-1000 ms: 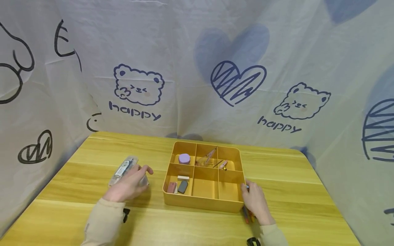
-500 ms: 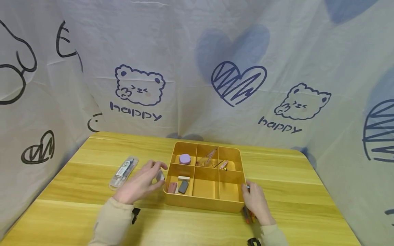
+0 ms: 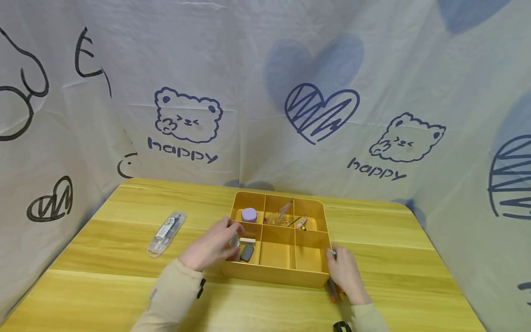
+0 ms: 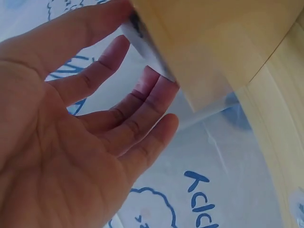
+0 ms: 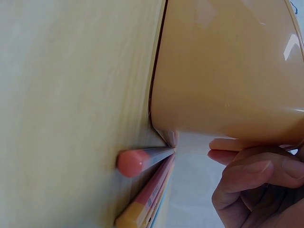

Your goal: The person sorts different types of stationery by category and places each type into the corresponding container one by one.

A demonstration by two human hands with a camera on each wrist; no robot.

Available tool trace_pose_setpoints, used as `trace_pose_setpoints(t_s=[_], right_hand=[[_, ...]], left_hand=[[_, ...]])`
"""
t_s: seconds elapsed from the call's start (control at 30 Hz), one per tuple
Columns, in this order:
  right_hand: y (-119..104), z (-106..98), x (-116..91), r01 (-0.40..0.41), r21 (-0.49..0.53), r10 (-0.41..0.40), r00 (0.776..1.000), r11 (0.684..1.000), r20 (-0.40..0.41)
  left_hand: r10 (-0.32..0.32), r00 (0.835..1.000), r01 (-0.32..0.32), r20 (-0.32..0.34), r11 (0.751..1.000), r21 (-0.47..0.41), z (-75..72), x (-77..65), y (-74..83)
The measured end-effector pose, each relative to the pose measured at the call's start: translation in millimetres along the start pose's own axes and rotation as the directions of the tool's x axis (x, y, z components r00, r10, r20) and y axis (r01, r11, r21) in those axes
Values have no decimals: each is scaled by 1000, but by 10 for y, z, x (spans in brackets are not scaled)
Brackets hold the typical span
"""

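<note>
A yellow six-compartment organizer box stands on the table. My left hand reaches over its left wall into the front-left compartment. Thumb and fingers pinch a small white block with a dark mark, seen right at the box wall in the left wrist view. A grey eraser and a white stick-like piece lie in that compartment. At the front-right corner, my right hand grips the box's right wall, its fingers curled in the right wrist view.
Several pens or pencils lie beside the box under the right hand. A clear plastic case lies at left. Back compartments hold a purple round item, a pink compass-like tool and a small pink item. Printed cloth hangs behind.
My left hand has moved right from beside the clear case, carrying the white block to the box's front-left compartment. The right hand has stayed at the box's right wall.
</note>
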State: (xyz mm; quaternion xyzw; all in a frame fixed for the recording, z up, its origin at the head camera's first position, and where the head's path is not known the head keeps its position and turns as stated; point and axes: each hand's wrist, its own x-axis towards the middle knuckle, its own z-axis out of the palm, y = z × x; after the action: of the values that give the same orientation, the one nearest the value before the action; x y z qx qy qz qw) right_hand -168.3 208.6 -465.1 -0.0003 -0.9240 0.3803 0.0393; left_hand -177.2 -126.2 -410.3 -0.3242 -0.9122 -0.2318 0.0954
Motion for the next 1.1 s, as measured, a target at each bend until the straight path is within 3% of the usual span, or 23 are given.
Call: trace_pose_setpoints(t_s=[0.2, 0.4, 0.7, 0.8, 0.9, 1.03, 1.1], right_hand=[[-9, -7, -5, -14, 3, 14, 1000, 1000, 11], [2, 1, 5, -6, -8, 6, 1000, 1000, -3], [-13, 16, 8, -11, -25, 10, 1000, 1000, -16], [-10, 25, 6, -8, -26, 8, 1000, 1000, -12], [-18, 30, 4, -5, -26, 5, 1000, 1000, -4], [-22, 17, -1, -3, -13, 3, 1000, 1000, 2], [-19, 6, 2, 3, -15, -3, 1000, 1000, 1]], left_hand=[[44, 998, -48, 37, 993, 110, 119, 148, -20], [-32, 994, 10, 101, 978, 207, 235, 237, 11], [-101, 989, 76, 108, 974, 213, 294, 256, 47], [-78, 995, 64, 57, 975, 214, 314, 215, 24], [-64, 997, 71, -46, 982, 174, 343, 156, -14], [-133, 969, 150, -208, 986, 70, 418, 76, -74], [-200, 950, 205, -238, 979, -2, 466, 42, -102]])
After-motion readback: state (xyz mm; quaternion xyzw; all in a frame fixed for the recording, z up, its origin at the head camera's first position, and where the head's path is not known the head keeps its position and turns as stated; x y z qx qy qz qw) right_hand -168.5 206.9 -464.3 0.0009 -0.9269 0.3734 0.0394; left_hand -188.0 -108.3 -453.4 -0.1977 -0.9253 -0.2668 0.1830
